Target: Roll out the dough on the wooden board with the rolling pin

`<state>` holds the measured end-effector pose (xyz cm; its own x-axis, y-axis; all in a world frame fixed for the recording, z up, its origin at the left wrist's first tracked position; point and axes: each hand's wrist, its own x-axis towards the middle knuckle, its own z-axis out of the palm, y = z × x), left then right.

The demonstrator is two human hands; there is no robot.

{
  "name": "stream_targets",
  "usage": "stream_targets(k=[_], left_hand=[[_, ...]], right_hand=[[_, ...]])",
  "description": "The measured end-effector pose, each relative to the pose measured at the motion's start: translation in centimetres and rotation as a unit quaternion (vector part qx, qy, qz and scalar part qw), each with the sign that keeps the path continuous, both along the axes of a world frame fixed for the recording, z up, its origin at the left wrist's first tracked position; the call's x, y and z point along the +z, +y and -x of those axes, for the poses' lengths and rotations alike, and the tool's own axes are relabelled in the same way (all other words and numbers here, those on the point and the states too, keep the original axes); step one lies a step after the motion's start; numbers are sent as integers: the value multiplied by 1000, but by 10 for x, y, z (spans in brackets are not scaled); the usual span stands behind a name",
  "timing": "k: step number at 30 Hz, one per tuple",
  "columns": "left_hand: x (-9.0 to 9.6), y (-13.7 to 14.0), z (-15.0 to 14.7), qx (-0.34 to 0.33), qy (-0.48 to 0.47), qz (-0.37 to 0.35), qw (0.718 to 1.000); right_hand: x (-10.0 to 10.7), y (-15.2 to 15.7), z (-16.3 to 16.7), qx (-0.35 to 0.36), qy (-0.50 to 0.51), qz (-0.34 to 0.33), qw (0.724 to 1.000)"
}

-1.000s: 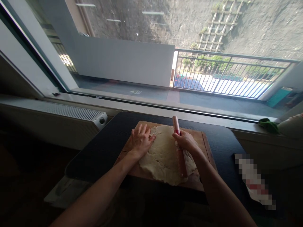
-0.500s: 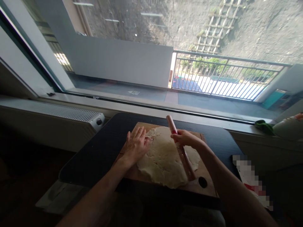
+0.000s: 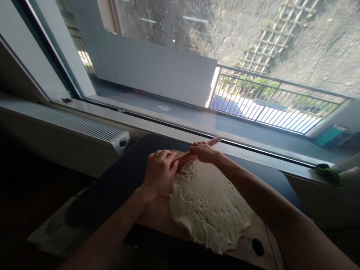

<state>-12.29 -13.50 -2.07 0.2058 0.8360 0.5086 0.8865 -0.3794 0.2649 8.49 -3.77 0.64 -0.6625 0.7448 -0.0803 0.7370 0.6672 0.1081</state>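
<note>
A wide, flattened sheet of dough (image 3: 210, 202) with an uneven edge and small dents lies on a wooden board (image 3: 157, 212). Across its far left edge runs a wooden rolling pin (image 3: 215, 140), slanting up to the right. My left hand (image 3: 161, 165) is closed around the pin's near left end. Further along, my right hand (image 3: 204, 152) wraps round it, and the far tip sticks out beyond. Parts of the pin are hidden under my fingers.
The board sits on a dark table (image 3: 118, 187) beneath a window. A white radiator (image 3: 84, 129) stands to the left. A green cloth (image 3: 327, 174) rests on the sill at the right.
My right hand has carried the rolling pin from the dough's right side to its far left edge and turned it. My left hand has gone from lying flat to gripping the pin.
</note>
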Motion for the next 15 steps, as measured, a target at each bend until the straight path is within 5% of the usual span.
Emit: stream_targets(k=[4,9,15], left_hand=[[-9,20,-3,-41,41,48,997],[-16,36,-26,-74,82,104,988],[-14,33,19,-79,93,159,980]], right_hand=[[-12,-2,-5,56,-41,-18,997],[-9,-13,-7,2,5,-67,998],[-32,-105,-76,-138,144,-72,977]])
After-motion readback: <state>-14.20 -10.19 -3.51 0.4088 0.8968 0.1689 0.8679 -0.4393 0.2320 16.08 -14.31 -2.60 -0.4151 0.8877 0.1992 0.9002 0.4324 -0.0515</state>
